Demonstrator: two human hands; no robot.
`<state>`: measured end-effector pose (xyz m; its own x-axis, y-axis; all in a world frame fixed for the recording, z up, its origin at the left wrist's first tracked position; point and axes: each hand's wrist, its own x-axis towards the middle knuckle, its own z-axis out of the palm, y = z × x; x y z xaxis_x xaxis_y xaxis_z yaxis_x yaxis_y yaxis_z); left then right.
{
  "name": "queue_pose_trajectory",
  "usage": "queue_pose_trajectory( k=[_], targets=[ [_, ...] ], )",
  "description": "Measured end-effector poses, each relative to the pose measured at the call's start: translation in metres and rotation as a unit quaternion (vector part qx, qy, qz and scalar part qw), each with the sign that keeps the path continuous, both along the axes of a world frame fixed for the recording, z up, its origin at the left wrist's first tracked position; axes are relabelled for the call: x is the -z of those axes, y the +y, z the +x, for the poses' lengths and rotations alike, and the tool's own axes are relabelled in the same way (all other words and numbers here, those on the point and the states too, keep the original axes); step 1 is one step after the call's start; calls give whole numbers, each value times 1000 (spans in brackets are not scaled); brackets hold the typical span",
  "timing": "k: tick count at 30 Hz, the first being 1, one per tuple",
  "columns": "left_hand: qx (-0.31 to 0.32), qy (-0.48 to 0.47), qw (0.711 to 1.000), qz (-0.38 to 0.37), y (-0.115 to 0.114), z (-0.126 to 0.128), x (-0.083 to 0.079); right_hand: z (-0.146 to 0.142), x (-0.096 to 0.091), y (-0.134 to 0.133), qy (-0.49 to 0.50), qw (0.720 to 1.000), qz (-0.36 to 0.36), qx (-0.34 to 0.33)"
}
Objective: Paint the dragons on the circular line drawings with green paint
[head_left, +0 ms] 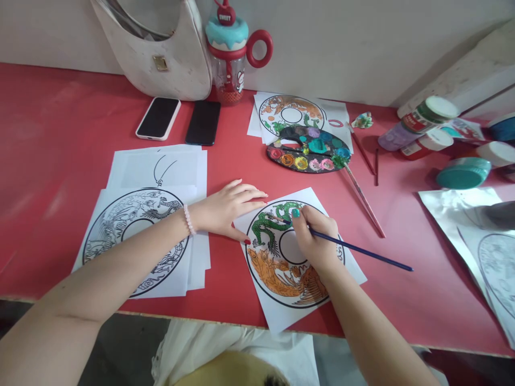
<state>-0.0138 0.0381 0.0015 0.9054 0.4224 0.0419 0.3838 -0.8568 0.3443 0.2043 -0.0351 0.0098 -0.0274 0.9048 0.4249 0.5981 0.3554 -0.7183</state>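
My right hand [316,238] pinches a thin blue paintbrush [362,251], its tip on the green dragon of a round design printed on a white sheet [281,311]. The lower half of that design is painted orange. My left hand [225,209] lies flat with fingers stretched out, pressing the sheet's left edge against the red table [52,161]. A bead bracelet [188,220] circles my left wrist.
A stack of uncoloured printed sheets [148,214] lies to the left. Behind are a paint palette [308,150], another coloured sheet [292,112], two phones [159,118], a drink bottle [227,53], a white bag [169,48]. Paint jars [426,123] and loose brushes [364,201] lie right.
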Motion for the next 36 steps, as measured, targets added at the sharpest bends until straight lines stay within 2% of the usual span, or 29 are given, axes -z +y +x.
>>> queue_pose_trajectory(
  k=[5, 12, 17, 24, 30, 36],
  targets=[
    [0, 0, 1000, 1, 0, 0, 0, 0, -1, -2, 11, 999, -4, 34],
    [6, -7, 1000, 7, 0, -1, 1, -1, -1, 0, -11, 1000, 10, -13],
    [5, -7, 1000, 6, 0, -1, 1, 1, 0, 0, 5, 1000, 5, 29],
    [3, -5, 1000, 4, 1, 0, 1, 0, -1, 2, -22, 998, 17, -59],
    [6, -7, 1000, 9, 0, 0, 0, -1, -1, 1, -14, 1000, 9, 12],
    [5, -14, 1000, 12, 1, 0, 1, -2, 0, 2, -30, 998, 10, -49]
  ],
)
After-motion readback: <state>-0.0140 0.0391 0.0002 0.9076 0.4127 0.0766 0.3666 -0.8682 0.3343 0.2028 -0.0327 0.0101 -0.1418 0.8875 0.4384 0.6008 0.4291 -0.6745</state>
